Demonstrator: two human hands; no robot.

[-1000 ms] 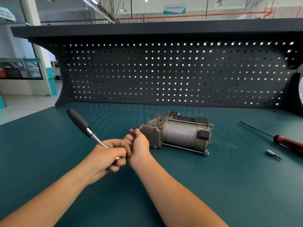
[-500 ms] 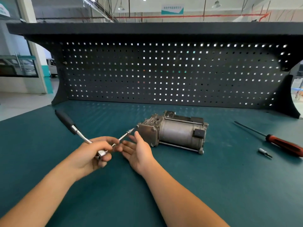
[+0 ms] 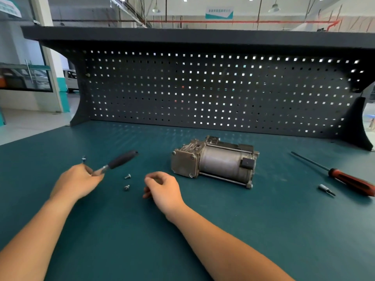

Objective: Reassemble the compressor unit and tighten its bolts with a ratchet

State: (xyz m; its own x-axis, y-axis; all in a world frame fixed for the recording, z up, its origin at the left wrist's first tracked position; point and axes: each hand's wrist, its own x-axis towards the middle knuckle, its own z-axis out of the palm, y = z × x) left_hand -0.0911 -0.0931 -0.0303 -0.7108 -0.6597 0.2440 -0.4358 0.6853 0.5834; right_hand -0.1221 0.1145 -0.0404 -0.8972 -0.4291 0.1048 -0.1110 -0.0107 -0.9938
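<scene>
Screwdriver: red handle, long dark shaft; lies at 3 o'clock on the mat, tip pointing to 10 o'clock.
Driver bit: small, silver; just beside the screwdriver handle, on its 7 o'clock side.
Bench mat: teal, matte.
Pegboard: dark, square holes; upright at 12 o'clock, under a dark shelf.

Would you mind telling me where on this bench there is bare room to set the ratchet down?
The widest bare patch is the green mat in front of the compressor, right of the right hand. The strip between compressor and red-handled screwdriver is also free. It is crowded between the hands, where two bolts lie, and near the loose bit.
</scene>
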